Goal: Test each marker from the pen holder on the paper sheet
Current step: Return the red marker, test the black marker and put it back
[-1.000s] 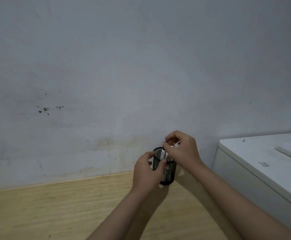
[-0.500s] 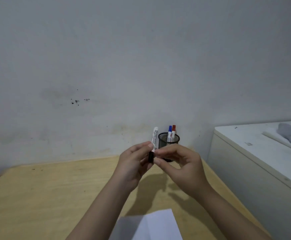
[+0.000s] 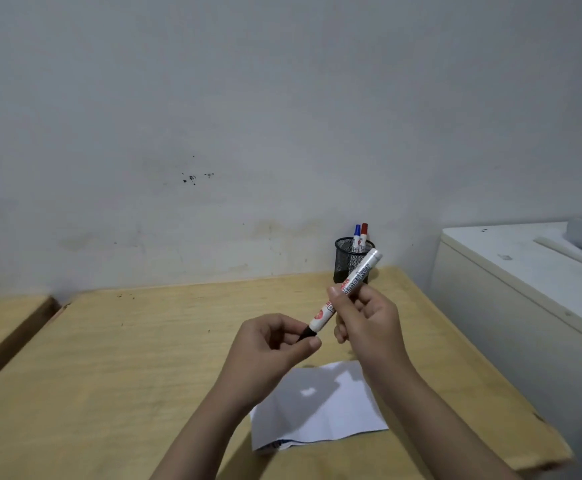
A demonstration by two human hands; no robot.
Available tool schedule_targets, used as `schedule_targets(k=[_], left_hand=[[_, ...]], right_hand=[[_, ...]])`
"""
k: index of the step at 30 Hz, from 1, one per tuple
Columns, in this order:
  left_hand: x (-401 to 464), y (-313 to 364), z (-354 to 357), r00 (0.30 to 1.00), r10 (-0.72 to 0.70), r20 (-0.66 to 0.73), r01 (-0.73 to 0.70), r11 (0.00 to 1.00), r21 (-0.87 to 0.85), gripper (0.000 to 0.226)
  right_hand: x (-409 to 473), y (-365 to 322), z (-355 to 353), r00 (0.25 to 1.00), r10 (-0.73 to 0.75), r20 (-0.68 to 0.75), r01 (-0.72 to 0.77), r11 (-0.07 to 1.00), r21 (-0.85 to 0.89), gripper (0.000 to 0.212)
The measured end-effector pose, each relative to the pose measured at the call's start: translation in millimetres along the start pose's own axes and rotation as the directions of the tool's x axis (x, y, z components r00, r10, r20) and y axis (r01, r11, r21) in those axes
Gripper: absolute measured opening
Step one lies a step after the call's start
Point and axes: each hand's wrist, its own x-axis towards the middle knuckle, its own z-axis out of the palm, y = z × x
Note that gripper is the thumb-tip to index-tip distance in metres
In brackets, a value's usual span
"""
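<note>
White cabinet (beside wooden table)

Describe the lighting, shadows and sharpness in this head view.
Head view: soft, dim light, no glare; the hands throw a shadow across the paper sheet, leaving a small bright patch. The marker in the right hand is sharp enough to read part of its label; wide-angle bending shows at the edges of the table.

A second earlier both hands were at the pen holder, the left hand around its mesh and the right hand reaching in at the rim. Since then they came away toward the person with a white marker: half a second ago it stood upright between them, and it then tilted, black cap in the left fingertips, barrel in the right. The paper sheet came into view
</note>
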Motion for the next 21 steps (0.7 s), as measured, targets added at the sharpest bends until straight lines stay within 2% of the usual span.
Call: schedule_targets(k=[6,12,14,17,19,21], left_hand=[[-13.5,3.3,0.5,0.999,0.044,-0.004,-0.044,0.997,0.067,0.001],[-16.0,-0.5,-1.3,0.997,0.021,0.080,-0.026,0.998,0.055,0.014],[-15.8,-2.6,-3.8,0.993,-0.005,0.114,0.002,1.000,0.020,0.020],[-14.8,-7.0,-10.5,0.990,-0.043,0.131,0.047,0.999,-0.027,0.020],[-10.6,-12.5,-18.9,0.996,-0.059,0.073,0.061,0.998,-0.022,0.017],[-1.5,-20.5,-29.9,0.998,-0.064,-0.018,0.065,0.996,0.057,0.018]], right_hand=[[-13.9,3.1,0.2,0.990,0.075,0.123,-0.069,0.996,-0.049,0.022],[-16.8,5.4,-2.8,0.981,0.029,0.190,-0.017,0.998,-0.065,0.035],[-17.2,4.6,-2.9,0.980,0.015,0.197,-0.007,0.999,-0.040,0.033],[-12.1,2.4,-6.3,0.994,-0.003,0.111,0.004,1.000,-0.017,0.022],[-5.8,3.0,-12.2,1.000,0.015,0.023,-0.016,1.000,0.017,0.022],[-1.6,5.5,-18.6,0.999,0.030,-0.035,-0.029,0.999,0.037,0.024]])
